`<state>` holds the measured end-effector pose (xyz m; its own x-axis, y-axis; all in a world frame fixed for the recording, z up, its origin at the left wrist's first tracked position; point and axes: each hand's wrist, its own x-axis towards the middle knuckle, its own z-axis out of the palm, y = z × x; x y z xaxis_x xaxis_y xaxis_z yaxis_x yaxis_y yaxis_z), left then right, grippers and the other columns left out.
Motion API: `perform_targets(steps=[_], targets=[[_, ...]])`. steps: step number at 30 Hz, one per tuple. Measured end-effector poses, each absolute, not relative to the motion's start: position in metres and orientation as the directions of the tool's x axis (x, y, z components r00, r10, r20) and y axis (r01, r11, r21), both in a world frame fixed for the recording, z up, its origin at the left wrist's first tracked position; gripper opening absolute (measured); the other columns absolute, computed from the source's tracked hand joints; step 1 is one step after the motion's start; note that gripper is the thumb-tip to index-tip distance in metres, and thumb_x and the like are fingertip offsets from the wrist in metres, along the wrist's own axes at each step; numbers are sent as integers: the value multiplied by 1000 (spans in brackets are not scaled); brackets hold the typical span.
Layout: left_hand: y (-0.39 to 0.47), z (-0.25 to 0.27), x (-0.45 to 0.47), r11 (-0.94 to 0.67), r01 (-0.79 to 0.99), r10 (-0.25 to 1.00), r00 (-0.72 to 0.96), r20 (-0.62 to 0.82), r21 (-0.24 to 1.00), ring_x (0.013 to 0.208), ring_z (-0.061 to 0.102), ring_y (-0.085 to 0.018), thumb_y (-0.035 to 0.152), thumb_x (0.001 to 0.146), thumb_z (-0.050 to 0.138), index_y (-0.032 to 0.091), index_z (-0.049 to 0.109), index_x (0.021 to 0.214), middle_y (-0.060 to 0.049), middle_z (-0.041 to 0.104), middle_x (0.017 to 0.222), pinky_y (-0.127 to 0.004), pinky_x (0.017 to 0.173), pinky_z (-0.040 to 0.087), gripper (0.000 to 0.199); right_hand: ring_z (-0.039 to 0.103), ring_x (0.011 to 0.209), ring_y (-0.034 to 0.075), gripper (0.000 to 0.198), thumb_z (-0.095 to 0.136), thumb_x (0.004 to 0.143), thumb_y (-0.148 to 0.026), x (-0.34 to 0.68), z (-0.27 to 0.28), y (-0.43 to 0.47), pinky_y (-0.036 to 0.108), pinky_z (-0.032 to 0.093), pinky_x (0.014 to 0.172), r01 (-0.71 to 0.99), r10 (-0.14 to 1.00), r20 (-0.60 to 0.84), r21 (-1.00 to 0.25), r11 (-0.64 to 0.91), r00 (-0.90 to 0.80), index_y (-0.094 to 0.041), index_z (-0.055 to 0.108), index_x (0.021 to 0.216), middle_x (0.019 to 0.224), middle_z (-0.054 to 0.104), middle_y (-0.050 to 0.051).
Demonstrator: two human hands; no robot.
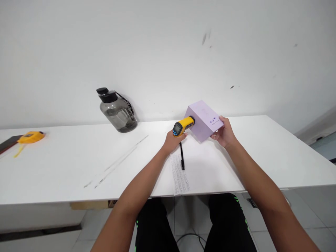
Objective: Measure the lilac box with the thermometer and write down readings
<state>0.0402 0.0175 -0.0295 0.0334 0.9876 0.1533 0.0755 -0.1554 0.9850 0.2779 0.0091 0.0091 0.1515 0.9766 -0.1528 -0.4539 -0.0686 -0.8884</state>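
Note:
My left hand [174,141] is closed around a yellow and black infrared thermometer [185,124], its small screen and blue buttons facing me. The thermometer's front end meets or nearly meets the side of a lilac box [203,120]; I cannot tell if they touch. My right hand [225,133] grips the box at its right end, thumb on top and fingers beneath, holding it tilted. Dark purple marks are printed on the box's top. Below my left hand, a black pen [182,157] lies partly on a sheet of handwritten paper [180,176].
A grey see-through water bottle [118,112] with a black lid stands by the wall. A yellow tape measure [31,137] and a dark flat object [9,144] lie at the far left. Dark streaks mark the white table [78,157], whose front edge runs above my legs.

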Motion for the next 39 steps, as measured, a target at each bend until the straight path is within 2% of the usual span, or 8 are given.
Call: perform_targets(steps=[7,12,19,25,39], targets=[[17,-30,41,-166,69,986,47,163,984,86,66,-21,36,63,84,15,73,92,-7,73,94,-34,81,51,38,47,56,12,37,67,71,-61,279,8,11,25,36,43,-455,984,-130,-888,-60,124,-26,58,83,71,58,-2],[17,-30,41,-164,62,986,49,161,984,87,67,-22,35,59,87,15,74,93,-7,74,93,-35,82,52,41,47,56,12,39,68,69,-62,280,7,11,25,36,43,-456,983,-133,-888,-62,126,-27,58,82,69,58,-2],[18,-32,40,-172,98,984,58,167,980,86,66,-22,40,63,84,15,74,93,-8,73,94,-36,80,52,40,48,60,13,37,67,70,-60,278,9,9,26,37,46,-469,981,-135,-882,-55,137,-26,57,81,71,59,-1],[18,-32,40,-169,85,985,53,165,982,84,66,-21,37,60,86,15,74,91,-6,73,91,-35,79,51,40,47,59,13,37,67,69,-60,280,6,11,27,36,48,-463,985,-113,-885,-39,132,-27,57,82,71,59,-2],[18,-29,40,-170,92,984,61,165,981,86,65,-21,35,63,84,15,73,95,-7,73,93,-35,81,51,40,47,62,14,36,66,70,-60,278,7,10,27,40,50,-473,982,-110,-881,-24,155,-26,58,82,75,61,-1]])
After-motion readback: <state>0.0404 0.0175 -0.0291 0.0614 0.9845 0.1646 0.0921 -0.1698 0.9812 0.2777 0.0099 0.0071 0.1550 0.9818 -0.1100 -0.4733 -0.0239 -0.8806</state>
